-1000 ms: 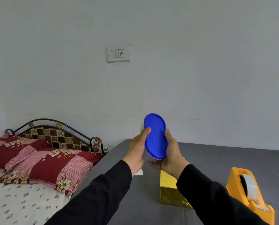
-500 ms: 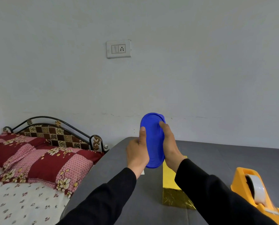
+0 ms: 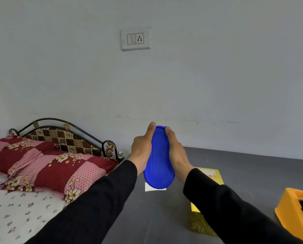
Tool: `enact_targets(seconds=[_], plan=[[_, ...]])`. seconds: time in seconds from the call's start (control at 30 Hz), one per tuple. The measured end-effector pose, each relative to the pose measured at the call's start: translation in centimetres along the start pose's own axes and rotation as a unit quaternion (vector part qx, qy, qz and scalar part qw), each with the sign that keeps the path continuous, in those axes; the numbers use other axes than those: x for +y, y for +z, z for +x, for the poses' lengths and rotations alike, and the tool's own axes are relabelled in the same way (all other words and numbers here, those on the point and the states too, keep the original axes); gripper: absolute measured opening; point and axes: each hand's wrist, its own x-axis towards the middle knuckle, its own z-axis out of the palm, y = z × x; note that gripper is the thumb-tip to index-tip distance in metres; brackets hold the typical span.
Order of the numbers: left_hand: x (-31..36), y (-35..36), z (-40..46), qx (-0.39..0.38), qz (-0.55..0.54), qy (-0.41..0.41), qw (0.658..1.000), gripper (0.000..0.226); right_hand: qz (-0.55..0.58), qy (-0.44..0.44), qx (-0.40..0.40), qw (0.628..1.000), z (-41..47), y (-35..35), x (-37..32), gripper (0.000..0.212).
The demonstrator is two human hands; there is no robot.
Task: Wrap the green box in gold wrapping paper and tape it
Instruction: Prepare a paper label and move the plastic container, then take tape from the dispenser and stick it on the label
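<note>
Left hand (image 3: 141, 150) and right hand (image 3: 178, 152) both clasp a blue oval plastic lid (image 3: 159, 161), raised above the grey table (image 3: 244, 169). Folded gold wrapping paper (image 3: 198, 221) lies below. No green box visible. Risk: slipping lid lands on, creases paper.

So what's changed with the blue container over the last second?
Both hands, left and right, turned the blue-lidded container from tilted to nearly end-on and shifted their grip: the thumbs now reach toward its top edge. The gold paper and the tape dispenser lie untouched on the grey table.
</note>
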Motion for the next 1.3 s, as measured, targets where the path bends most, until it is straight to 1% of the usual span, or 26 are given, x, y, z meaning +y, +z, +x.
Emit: enact_targets(seconds=[0.07,0.1,0.17,0.23,0.27,0.3,0.33,0.4,0.43,0.47,0.53,0.6,0.67,0.73,0.8,0.9,0.97,1.03,1.07,1.1,1.2,1.27,1.3], plan=[[-1.2,-0.4,2.0,0.002,-0.004,-0.033,0.999,0.091,-0.001,0.019,0.010,1.000,1.6,0.7,0.6,0.083],[-1.5,-0.7,2.8,0.002,-0.002,-0.050,0.999,0.087,0.007,0.027,0.014,1.000,2.1,1.0,0.8,0.085],[-2.2,-1.3,4.7,-0.014,-0.013,-0.086,0.996,0.075,0.016,0.045,0.015,0.999,4.5,1.8,2.2,0.088],[-2.8,-2.2,6.0,-0.059,-0.040,-0.138,0.988,0.060,0.044,0.068,0.014,0.997,7.7,2.4,3.7,0.091],[-3.4,-2.7,6.5,-0.082,-0.038,-0.171,0.981,0.051,0.069,0.094,0.009,0.993,8.8,2.6,4.0,0.086],[-4.2,-3.2,7.0,-0.093,-0.013,-0.198,0.976,0.044,0.096,0.123,-0.003,0.988,9.8,2.8,4.1,0.075],[-5.2,-3.6,7.8,-0.092,0.016,-0.215,0.972,0.038,0.116,0.150,-0.017,0.982,10.9,3.0,4.3,0.061],[-6.9,-4.0,9.3,-0.064,0.034,-0.220,0.973,0.029,0.109,0.196,-0.023,0.974,13.2,3.3,5.0,0.033],[-7.6,-4.0,10.3,-0.041,0.027,-0.212,0.976,0.023,0.095,0.210,-0.029,0.973,14.1,3.6,5.3,0.023],[-8.5,-3.8,11.9,-0.021,0.019,-0.206,0.978,0.017,0.090,0.220,-0.041,0.971,15.4,4.2,6.0,0.018],[-9.5,-3.1,14.5,0.017,0.017,-0.188,0.982,0.010,0.038,0.191,-0.054,0.979,17.7,4.9,7.2,0.011],[-11.1,-2.1,18.0,0.063,0.063,-0.149,0.985,0.017,-0.023,0.149,-0.052,0.987,20.3,5.1,8.3,0.007],[-12.3,-1.3,20.8,0.103,0.123,-0.118,0.980,0.030,-0.057,0.141,-0.048,0.987,21.9,4.8,8.6,0.007],[-13.0,-0.6,22.5,0.115,0.155,-0.108,0.975,0.032,-0.073,0.139,-0.039,0.987,23.6,4.5,9.2,0.013],[-13.3,0.2,23.7,0.118,0.182,-0.100,0.971,0.034,-0.086,0.139,-0.022,0.986,25.1,4.4,10.4,0.012],[-13.5,0.7,24.1,0.123,0.193,-0.086,0.970,0.038,-0.090,0.129,-0.010,0.988,25.9,4.3,11.6,0.008],[-13.6,0.9,23.3,0.145,0.222,-0.064,0.962,0.037,-0.121,0.117,-0.011,0.986,25.0,3.5,11.1,0.018],[-13.2,1.4,21.4,0.175,0.257,0.005,0.950,0.031,-0.112,0.112,-0.013,0.987,23.9,2.1,10.2,0.037],[-12.9,1.7,20.2,0.183,0.261,0.049,0.947,0.027,-0.101,0.108,-0.014,0.989,23.3,1.3,9.8,0.042],[-12.7,2.2,18.9,0.175,0.252,0.084,0.948,0.026,-0.093,0.106,-0.010,0.990,22.4,0.5,9.1,0.041],[-10.7,4.5,14.2,0.125,0.190,0.143,0.963,0.021,-0.056,0.108,0.033,0.992,18.4,-2.4,6.6,0.011],[-9.2,6.5,11.2,0.085,0.165,0.148,0.971,0.018,-0.037,0.099,0.057,0.993,14.9,-4.7,4.9,0.012],[-8.2,7.7,9.6,0.053,0.155,0.136,0.977,0.016,-0.017,0.091,0.082,0.992,12.8,-6.2,4.0,0.015]])
